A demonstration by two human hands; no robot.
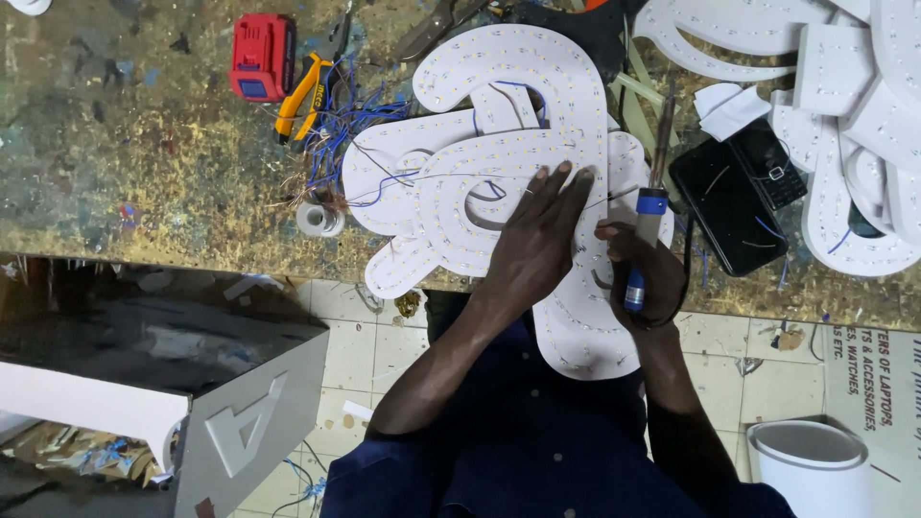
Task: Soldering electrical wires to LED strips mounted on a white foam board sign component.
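Well, the left hand (537, 240) pressed flat, fingers spread, on white letter panels (499, 125); the right hand (638, 278) gripped a soldering iron (652, 206) over the paint-spattered bench (144, 163), tiled floor (384, 345) below.

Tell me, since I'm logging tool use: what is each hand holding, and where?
The right hand grips a soldering iron by its blue handle. The left hand holds nothing; it presses flat on the white LED board.

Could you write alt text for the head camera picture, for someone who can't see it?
The left hand presses flat on white curved letter panels dotted with small lights, while the right hand holds a blue-handled soldering iron on a paint-spattered workbench.
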